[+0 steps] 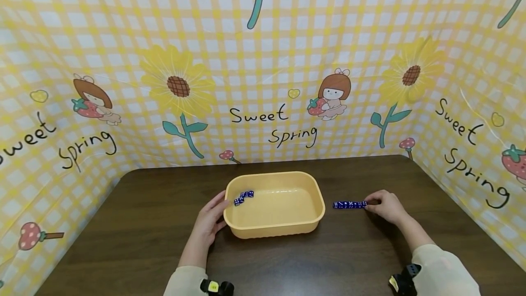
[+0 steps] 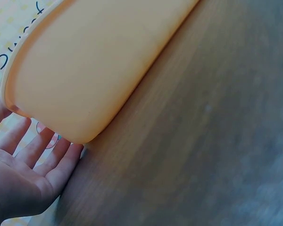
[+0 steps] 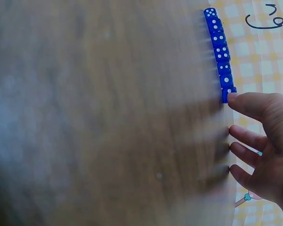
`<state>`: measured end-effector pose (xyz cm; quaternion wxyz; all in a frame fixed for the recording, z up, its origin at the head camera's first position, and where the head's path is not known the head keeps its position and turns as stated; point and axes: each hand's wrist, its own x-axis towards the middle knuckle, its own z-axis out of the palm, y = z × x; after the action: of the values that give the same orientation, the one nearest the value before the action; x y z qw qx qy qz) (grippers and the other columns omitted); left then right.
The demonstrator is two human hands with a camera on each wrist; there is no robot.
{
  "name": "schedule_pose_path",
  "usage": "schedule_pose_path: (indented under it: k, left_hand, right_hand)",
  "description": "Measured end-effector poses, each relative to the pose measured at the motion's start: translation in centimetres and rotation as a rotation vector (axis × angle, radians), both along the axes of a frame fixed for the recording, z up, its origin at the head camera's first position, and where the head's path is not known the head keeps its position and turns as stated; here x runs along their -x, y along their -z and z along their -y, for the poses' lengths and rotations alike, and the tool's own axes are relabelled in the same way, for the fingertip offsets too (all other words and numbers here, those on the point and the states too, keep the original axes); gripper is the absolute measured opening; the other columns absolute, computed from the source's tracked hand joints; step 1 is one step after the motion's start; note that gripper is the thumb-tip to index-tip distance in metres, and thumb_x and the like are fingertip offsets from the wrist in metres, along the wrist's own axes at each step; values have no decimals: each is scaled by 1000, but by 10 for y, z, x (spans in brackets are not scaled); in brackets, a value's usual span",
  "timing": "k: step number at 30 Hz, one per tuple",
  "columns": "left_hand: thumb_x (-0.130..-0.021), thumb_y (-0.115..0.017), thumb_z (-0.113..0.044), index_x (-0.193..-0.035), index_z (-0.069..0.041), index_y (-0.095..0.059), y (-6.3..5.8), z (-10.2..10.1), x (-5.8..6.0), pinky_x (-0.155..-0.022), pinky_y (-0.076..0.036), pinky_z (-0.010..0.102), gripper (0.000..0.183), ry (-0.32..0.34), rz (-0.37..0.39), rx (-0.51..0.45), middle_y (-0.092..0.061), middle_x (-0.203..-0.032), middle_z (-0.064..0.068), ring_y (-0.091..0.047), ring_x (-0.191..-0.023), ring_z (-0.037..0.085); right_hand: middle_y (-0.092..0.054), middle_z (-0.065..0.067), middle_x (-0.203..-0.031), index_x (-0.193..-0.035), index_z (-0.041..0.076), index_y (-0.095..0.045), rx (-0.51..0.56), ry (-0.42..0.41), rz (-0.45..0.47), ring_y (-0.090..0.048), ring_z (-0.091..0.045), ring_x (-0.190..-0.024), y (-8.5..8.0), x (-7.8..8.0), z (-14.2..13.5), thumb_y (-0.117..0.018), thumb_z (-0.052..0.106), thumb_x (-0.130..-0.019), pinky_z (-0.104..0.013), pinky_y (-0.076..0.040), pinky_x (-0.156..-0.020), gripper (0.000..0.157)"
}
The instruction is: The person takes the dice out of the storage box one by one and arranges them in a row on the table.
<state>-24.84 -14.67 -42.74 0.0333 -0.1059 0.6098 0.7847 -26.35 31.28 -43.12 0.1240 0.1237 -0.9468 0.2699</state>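
A pale yellow plastic basin (image 1: 277, 230) stands on the table, with several blue dice (image 1: 243, 198) clustered inside near its left end. My left hand (image 1: 209, 218) holds that end, one digit over the rim; in the left wrist view its fingers (image 2: 61, 157) reach along the outer wall. To the right of the basin, a straight row of blue dice (image 1: 347, 204) with white pips lies on the table. At the row's right end my right hand (image 1: 386, 207) pinches the last die (image 3: 225, 95). The right thumb shows against that die, the other fingers spread below it in the right wrist view.
Dark brown wooden table (image 1: 135, 223) under everything. A yellow checked cloth (image 1: 263, 67) with printed flowers and lettering rises behind it and along both sides. Black straps with small devices sit on both wrists.
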Motion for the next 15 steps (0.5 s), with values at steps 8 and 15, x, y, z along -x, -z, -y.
schedule_pose_path:
  k: [8, 15]
  left_hand:
    - [-83, -57, -16, -129, -11, -42, 1, 0, 0, -76, -42, 38, 49, 1, 1, -5, -42, -128, 11, -44, -109, 24]
    - [-82, -57, -17, -129, -12, -42, 1, 1, 0, -77, -41, 38, 49, 9, -5, -7, -41, -128, 12, -42, -110, 25]
  right_hand:
    - [-59, -11, -80, -76, 9, -68, 63, -69, -54, -52, -32, -80, 7, 3, -7, -70, 20, -68, -41, -38, -68, 13]
    - [-60, -13, -82, -78, 8, -68, 49, -57, -14, -51, -34, -82, 1, 1, -3, -70, 20, -68, -45, -38, -68, 16]
